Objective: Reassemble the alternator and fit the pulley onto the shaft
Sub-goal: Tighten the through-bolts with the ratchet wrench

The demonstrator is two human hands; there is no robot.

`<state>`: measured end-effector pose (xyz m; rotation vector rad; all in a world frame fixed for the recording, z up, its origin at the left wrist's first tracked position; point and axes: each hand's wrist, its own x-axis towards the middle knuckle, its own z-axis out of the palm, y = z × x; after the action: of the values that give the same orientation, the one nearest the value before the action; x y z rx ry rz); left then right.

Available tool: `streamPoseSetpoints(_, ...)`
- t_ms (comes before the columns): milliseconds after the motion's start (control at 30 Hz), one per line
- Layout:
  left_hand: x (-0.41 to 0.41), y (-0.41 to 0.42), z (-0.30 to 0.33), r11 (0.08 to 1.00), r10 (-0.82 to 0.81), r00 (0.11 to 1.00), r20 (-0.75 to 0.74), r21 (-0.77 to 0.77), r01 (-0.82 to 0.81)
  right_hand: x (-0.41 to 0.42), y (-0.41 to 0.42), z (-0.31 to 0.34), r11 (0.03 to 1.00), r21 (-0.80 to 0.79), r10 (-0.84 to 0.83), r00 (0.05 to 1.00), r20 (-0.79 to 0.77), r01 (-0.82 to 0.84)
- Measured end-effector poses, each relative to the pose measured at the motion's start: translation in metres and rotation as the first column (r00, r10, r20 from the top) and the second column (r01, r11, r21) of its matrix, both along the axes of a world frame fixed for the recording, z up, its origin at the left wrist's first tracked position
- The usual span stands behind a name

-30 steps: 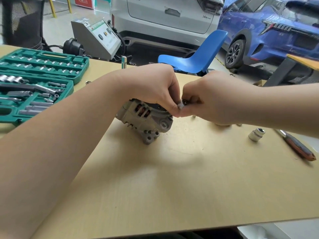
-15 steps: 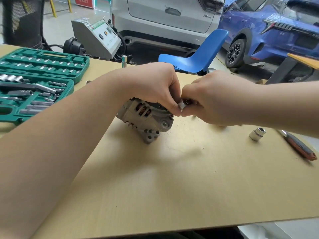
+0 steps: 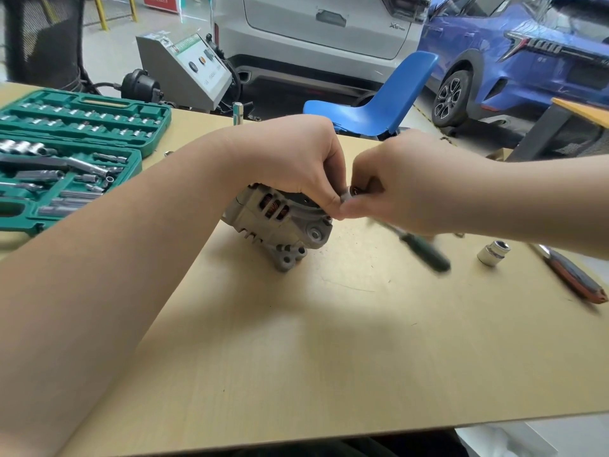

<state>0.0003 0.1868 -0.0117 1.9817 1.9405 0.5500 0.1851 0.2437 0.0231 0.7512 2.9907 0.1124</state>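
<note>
Bright, even daylight falling across the worktop (image 3: 329, 357), soft shadows pooling beneath the forearms and alternator (image 3: 280, 222), dark-handled tool (image 3: 425, 250) under the right hand (image 3: 421, 183) smearing with motion blur, wide-angle lens bowing the edges, foreground forearm softening

Both forearms are bare to the edge of view, with no sleeves visible. The left hand (image 3: 296, 159) and right hand (image 3: 415, 179) wear no gloves (no rings or watch visible either).
</note>
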Motion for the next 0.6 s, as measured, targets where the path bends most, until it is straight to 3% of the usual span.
streamPoseSetpoints(67, -0.001, 0.001, 0.0, 1.0, 0.008, 1.0, -0.008, -0.013, -0.009, -0.006, -0.002, -0.002, 0.957, -0.221, -0.21, 0.974, -0.082, 0.187)
streamPoseSetpoints(100, -0.001, 0.001, 0.0, 1.0, 0.009, 1.0, -0.014, -0.015, -0.009, -0.007, -0.004, -0.002, 0.947, -0.241, -0.242, 0.966, -0.088, 0.215)
streamPoseSetpoints(167, -0.002, 0.001, 0.0, 1.0, -0.001, 1.0, -0.015, -0.006, 0.001, -0.004, -0.001, -0.003, 0.992, -0.052, -0.116, 0.992, -0.047, 0.114)
streamPoseSetpoints(233, -0.002, 0.0, 0.0, 1.0, -0.008, 1.0, 0.003, -0.004, 0.008, 0.001, 0.003, -0.004, 0.954, 0.246, 0.151, 0.983, 0.101, -0.172)
streamPoseSetpoints(300, -0.001, 0.0, -0.001, 1.0, -0.006, 1.0, 0.011, -0.008, 0.007, 0.006, 0.008, -0.002, 0.851, 0.346, 0.326, 0.914, 0.243, -0.395)
streamPoseSetpoints(333, -0.001, 0.0, -0.001, 1.0, -0.005, 1.0, 0.008, -0.005, 0.005, 0.007, 0.009, -0.001, 0.856, 0.324, 0.336, 0.909, 0.245, -0.403)
streamPoseSetpoints(367, 0.0, 0.0, -0.001, 1.0, -0.005, 1.0, 0.006, -0.001, 0.005, 0.006, 0.007, -0.001, 0.899, 0.28, 0.291, 0.936, 0.196, -0.338)
streamPoseSetpoints(433, -0.001, 0.0, -0.001, 1.0, -0.007, 1.0, 0.004, 0.004, 0.007, -0.001, 0.002, 0.0, 0.997, 0.07, 0.036, 0.999, 0.033, -0.038)
streamPoseSetpoints(500, -0.002, -0.001, 0.0, 1.0, -0.006, 1.0, 0.006, 0.001, 0.006, -0.009, -0.002, 0.0, 0.983, -0.103, -0.156, 0.988, -0.019, 0.153)
streamPoseSetpoints(600, -0.003, 0.0, -0.001, 1.0, -0.011, 1.0, 0.002, 0.014, 0.011, -0.01, -0.002, 0.0, 0.998, 0.031, -0.05, 0.997, 0.051, 0.048)
